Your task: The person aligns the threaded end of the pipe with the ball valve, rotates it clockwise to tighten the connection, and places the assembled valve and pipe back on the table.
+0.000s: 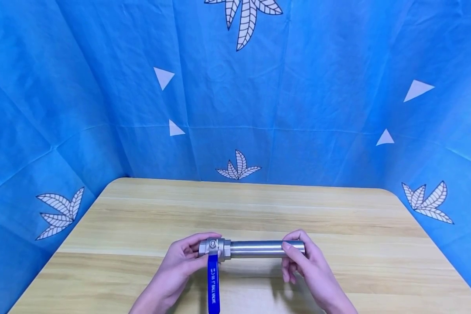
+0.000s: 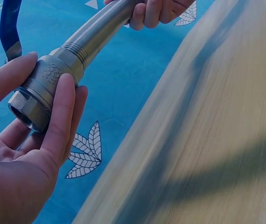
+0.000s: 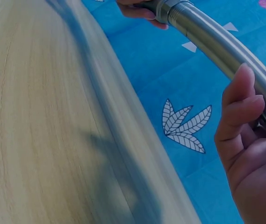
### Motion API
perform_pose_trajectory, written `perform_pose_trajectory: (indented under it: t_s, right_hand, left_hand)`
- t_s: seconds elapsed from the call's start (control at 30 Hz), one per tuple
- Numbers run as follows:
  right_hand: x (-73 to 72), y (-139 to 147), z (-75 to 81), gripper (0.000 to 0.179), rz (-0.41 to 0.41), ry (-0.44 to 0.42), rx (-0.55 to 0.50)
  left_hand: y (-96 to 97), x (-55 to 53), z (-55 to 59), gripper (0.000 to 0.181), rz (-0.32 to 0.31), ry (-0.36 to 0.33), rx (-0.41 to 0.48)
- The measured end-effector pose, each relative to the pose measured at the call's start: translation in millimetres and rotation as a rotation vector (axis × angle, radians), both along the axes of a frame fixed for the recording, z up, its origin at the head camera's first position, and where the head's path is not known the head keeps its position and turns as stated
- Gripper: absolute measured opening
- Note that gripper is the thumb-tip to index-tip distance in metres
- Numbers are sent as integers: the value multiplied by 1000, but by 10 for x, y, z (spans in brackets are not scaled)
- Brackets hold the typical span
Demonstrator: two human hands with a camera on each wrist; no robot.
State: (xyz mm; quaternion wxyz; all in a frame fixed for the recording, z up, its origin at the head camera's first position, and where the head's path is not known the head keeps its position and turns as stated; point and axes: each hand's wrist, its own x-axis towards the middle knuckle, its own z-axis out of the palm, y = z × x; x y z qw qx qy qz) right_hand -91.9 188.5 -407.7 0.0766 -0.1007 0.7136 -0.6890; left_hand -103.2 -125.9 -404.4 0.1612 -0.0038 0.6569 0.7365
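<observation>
Steel pipe [image 1: 259,249] and ball valve [image 1: 223,249] joined end to end, held above the near half of the table, roughly at centre. Long axis runs left to right, close to level, about parallel with the table's far edge. Valve forms the left end, its hollow port [image 2: 29,114] facing left; pipe runs off to the right. A band of threads [image 2: 75,52] shows bare just beside the valve's collar. Blue lever handle [image 1: 213,283] points to the near side, about square to the pipe, white lettering "BALL VALVE" along it.

Left hand [image 1: 176,264] grips the valve body, thumb on the near side, fingers round the far side and beneath. Right hand [image 1: 315,266] pinches the pipe's right end between thumb and forefinger; remaining fingers curl below it.

Surface: table [image 1: 141,222] of pale wood grain, far corners rounded. Soft shadows of hands and pipe fall on it.

Room: blue cloth [image 1: 318,87] hangs creased on the left, far and right sides. White leaf prints [image 1: 238,168] with dark outlines low down, one more high at far centre; pale triangles [image 1: 164,77] scattered between.
</observation>
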Motion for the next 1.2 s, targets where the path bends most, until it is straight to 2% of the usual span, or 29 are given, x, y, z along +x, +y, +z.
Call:
perform_pose_trajectory:
  t_s: [0.17,0.3,0.5,0.57,0.7,0.8,0.87,1.03,1.2]
  right_hand:
    - [2,-1,-1,20,-13,16,9]
    - [3,-22,-2,23,-61,-22,22]
    - [10,-57,-2,40,-118,-33,102]
    - [16,-58,-5,43,-95,-15,83]
    - [23,-37,-25,24,3,53,-52]
    - [26,-10,-42,40,63,66,-146]
    - [28,8,-47,44,83,55,-180]
    - [15,21,-43,38,107,21,-196]
    - [3,12,-42,37,66,9,-141]
  left_hand:
    - [-2,-6,4,59,3,-5,-1]
    - [1,-9,-2,59,-1,-15,-4]
    - [-12,-10,-22,58,-25,0,14]
    - [-14,-12,-25,58,-25,5,17]
    - [-6,-14,-21,56,-1,-14,10]
    - [-5,-14,-17,56,5,-30,9]
    - [-4,-15,-14,58,1,-33,15]
    - [-3,-16,-5,58,-2,-41,25]
    - [-14,-16,0,57,1,-37,27]
